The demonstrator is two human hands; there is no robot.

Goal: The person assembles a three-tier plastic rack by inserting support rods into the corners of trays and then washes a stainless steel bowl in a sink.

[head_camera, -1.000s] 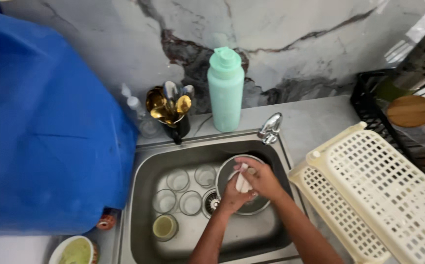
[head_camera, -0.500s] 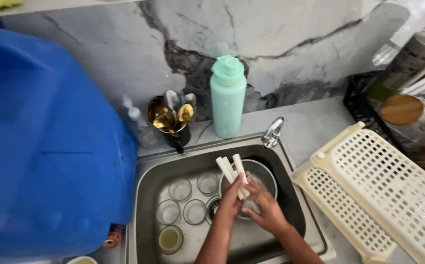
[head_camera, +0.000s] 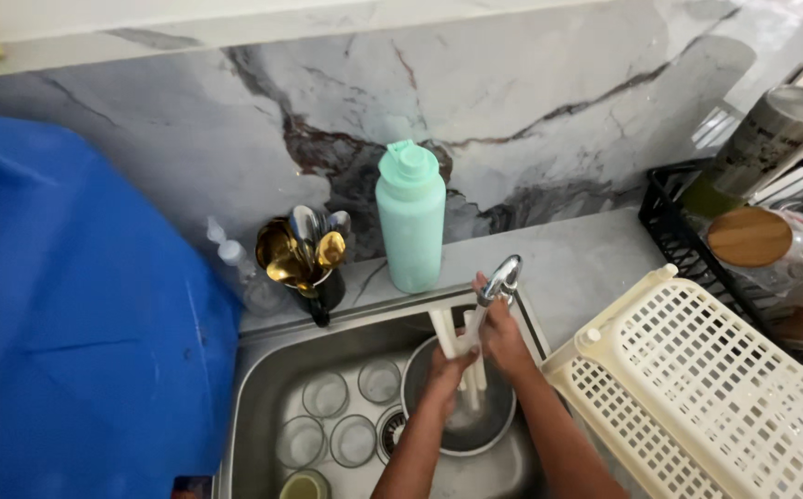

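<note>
My left hand [head_camera: 446, 370] grips a pair of long white utensils [head_camera: 445, 334], held upright over a dark round pan [head_camera: 503, 420] in the steel sink [head_camera: 254, 370]. A thin stream of water runs down from the chrome tap [head_camera: 501, 279] beside them. My right hand [head_camera: 503, 337] is raised just under the tap and touches the white utensils from the right. Several clear glasses [head_camera: 326, 395] stand on the sink floor to the left of the pan, one with yellowish liquid [head_camera: 302, 485].
A mint-green bottle [head_camera: 410, 217] stands behind the sink by a dark cup of gold and silver spoons [head_camera: 302, 254]. A cream plastic basket [head_camera: 706, 388] lies at right, a black rack with containers [head_camera: 753, 240] behind it. A big blue drum [head_camera: 78, 314] fills the left.
Both hands rose from the pan toward the tap. The white utensils, earlier bunched low in my hands, now stand upright under the running water. The view tilted up slightly.
</note>
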